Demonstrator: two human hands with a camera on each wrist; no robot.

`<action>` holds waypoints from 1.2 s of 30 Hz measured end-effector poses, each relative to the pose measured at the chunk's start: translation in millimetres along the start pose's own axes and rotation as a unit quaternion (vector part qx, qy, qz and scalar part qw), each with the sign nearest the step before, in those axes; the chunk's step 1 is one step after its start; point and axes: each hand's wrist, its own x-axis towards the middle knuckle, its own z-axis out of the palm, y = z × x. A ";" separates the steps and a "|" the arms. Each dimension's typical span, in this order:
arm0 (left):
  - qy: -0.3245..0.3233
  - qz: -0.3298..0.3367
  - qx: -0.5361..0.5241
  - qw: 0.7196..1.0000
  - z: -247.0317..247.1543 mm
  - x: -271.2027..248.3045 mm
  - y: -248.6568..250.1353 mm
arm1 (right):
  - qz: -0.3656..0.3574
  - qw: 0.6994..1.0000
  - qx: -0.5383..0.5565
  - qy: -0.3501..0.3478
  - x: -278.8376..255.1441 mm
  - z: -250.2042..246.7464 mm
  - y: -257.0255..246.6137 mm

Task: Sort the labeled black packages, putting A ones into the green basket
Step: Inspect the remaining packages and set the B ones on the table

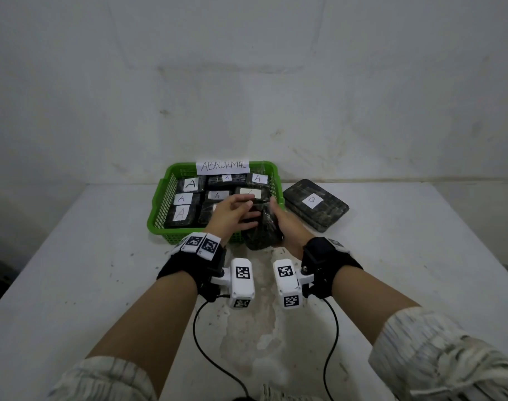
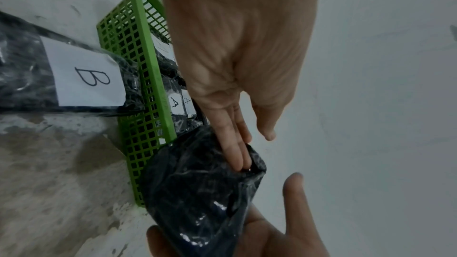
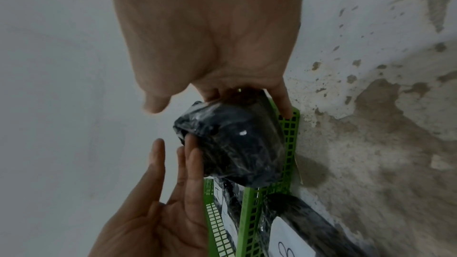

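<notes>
Both hands are at the near right corner of the green basket (image 1: 157, 215), a plastic crate with lattice walls and a smooth rim. The right hand (image 1: 287, 224) cups a black package (image 1: 262, 230) from below, fingers curled round its glossy, crinkled film wrap; the bundle looks soft and rounded, and no label on it shows. It hangs over the basket's front rim. The left hand (image 1: 232, 215) is flat, fingers (image 2: 237, 151) straight and pressed together, their tips touching the package's puckered end.

Inside the basket lie flat black packages with white paper labels marked A (image 1: 190, 184), packed side by side. A paper sign (image 1: 223, 166) with handwritten letters stands on the far rim. Just right of the basket, a flat rectangular package labeled B (image 1: 316, 204) rests on the table (image 1: 420, 256), whose pale surface is worn and blotchy.
</notes>
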 end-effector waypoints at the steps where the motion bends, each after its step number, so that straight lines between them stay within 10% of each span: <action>1: -0.002 0.001 0.005 1.000 0.4 -0.2 1.5 | -0.004 1.000 -0.007 -0.002 -0.2 -0.9 0.4; 10: 0.088 0.123 0.245 0.958 -5.1 5.9 -14.7 | -0.018 0.998 0.035 0.044 3.0 -6.1 3.2; 16: 0.030 0.020 0.190 0.981 0.4 5.5 -18.5 | -0.017 0.997 0.075 0.024 3.9 -6.2 6.3; 25: 0.056 0.029 0.177 0.982 -8.8 7.2 -19.3 | 0.019 0.988 0.106 -0.114 1.2 -14.1 3.7; 36: 0.061 0.043 0.177 0.981 -7.4 4.5 -17.9 | -0.013 0.995 0.048 -0.086 3.7 -9.8 10.4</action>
